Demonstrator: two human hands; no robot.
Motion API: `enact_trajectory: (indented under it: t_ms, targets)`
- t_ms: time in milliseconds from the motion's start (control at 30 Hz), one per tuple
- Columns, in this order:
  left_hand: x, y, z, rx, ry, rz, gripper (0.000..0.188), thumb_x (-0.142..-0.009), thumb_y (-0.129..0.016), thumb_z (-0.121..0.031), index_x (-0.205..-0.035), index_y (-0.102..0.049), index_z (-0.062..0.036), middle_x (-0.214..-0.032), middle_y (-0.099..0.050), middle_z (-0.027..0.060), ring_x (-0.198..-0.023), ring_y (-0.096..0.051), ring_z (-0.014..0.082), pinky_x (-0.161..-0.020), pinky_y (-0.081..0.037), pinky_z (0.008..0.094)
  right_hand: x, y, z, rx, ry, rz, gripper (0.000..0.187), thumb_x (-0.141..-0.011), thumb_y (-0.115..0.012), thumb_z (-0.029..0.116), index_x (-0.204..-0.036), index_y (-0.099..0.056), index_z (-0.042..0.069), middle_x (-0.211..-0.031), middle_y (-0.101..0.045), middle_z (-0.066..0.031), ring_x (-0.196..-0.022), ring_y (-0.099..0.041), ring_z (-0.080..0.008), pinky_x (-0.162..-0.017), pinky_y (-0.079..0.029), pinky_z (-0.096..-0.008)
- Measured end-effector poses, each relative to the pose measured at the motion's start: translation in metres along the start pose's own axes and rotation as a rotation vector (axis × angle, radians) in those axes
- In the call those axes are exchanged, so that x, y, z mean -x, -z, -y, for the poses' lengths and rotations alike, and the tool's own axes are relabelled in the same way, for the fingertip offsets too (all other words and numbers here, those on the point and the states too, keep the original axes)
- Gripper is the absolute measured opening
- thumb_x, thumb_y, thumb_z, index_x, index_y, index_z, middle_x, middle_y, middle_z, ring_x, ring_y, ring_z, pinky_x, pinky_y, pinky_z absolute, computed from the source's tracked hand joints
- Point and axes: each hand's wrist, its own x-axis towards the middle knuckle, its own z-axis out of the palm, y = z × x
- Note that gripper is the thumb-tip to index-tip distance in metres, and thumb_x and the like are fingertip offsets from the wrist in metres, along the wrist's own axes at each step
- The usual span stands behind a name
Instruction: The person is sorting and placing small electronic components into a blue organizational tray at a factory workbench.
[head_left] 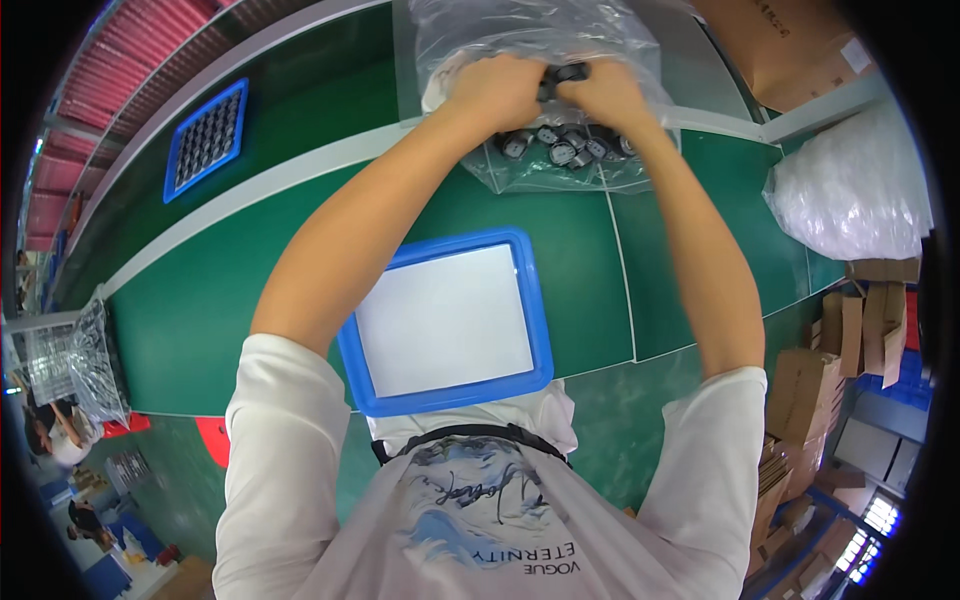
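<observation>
Both arms reach to the far side of the green table, where a clear plastic bag lies with its mouth toward me. Over the bag my left hand and my right hand come close together. Between their fingers is a small black plastic part, gripped from both sides; the fingertips are partly hidden. Several loose black and grey round-ended parts rest in the bag just below the hands. Nearer to me, a blue-rimmed tray holds a flat white sheet.
On the raised far-left surface sits a blue tray filled with rows of dark parts. A bulging clear plastic bag stands at the right table end. Cardboard boxes are stacked beyond it. Plastic-wrapped goods lie at the left end.
</observation>
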Motion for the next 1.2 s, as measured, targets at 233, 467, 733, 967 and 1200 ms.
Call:
enact_trajectory:
  t_ms: [233,467,733,967,1200]
  targets:
    - [0.106,0.049,-0.006,0.295,-0.302,-0.133,0.03,-0.077,-0.065,-0.011,-0.106,-0.062,-0.006,-0.094,-0.062,0.0175,-0.084,-0.064,0.0395,-0.075,-0.053,0.0501,0.099,0.036,0.042,-0.397,0.123,0.064,0.044,-0.07,-0.069,0.012,-0.113,-0.067,0.004,-0.083,-0.06,-0.0013,-0.073,-0.057,-0.0134,-0.065,-0.046,-0.0268]
    - [0.271,0.02,-0.029,0.316,-0.177,0.129,0.036,-0.074,-0.073,-0.012,-0.108,-0.063,-0.0025,-0.103,-0.061,0.0129,-0.096,-0.061,0.0351,-0.085,-0.051,0.0448,0.214,-0.023,0.098,-0.122,0.362,0.451,0.046,-0.069,-0.074,0.011,-0.114,-0.065,0.009,-0.126,-0.055,-0.016,-0.109,-0.06,-0.0348,-0.09,-0.052,-0.0422]
    - [0.308,0.022,0.005,0.229,-0.2,-0.05,0.05,-0.069,-0.079,-0.004,-0.117,-0.068,-0.0041,-0.111,-0.062,0.0092,-0.107,-0.056,0.0315,-0.089,-0.048,0.0428,0.203,-0.025,0.109,0.159,0.712,0.456,0.06,-0.075,-0.083,0.026,-0.129,-0.064,0.008,-0.13,-0.055,-0.0153,-0.114,-0.054,-0.0376,-0.098,-0.047,-0.0427]
    - [0.307,0.014,0.025,0.363,-0.116,-0.224,0.033,-0.071,-0.075,-0.002,-0.104,-0.07,-0.0049,-0.101,-0.063,0.0084,-0.102,-0.057,0.0308,-0.087,-0.047,0.0426,0.184,-0.065,0.13,0.064,0.624,0.596,0.032,-0.082,-0.075,0.019,-0.111,-0.069,0.007,-0.099,-0.066,-0.0084,-0.089,-0.064,-0.0303,-0.076,-0.052,-0.041]
    - [0.308,0.015,0.02,0.445,-0.027,-0.244,0.03,-0.074,-0.079,-0.006,-0.103,-0.072,-0.0067,-0.107,-0.063,0.0082,-0.111,-0.055,0.0322,-0.095,-0.044,0.0431,0.18,-0.071,0.128,0.06,0.639,0.485,0.024,-0.081,-0.073,0.012,-0.104,-0.07,0.007,-0.092,-0.063,-0.0085,-0.086,-0.065,-0.029,-0.073,-0.053,-0.0421]
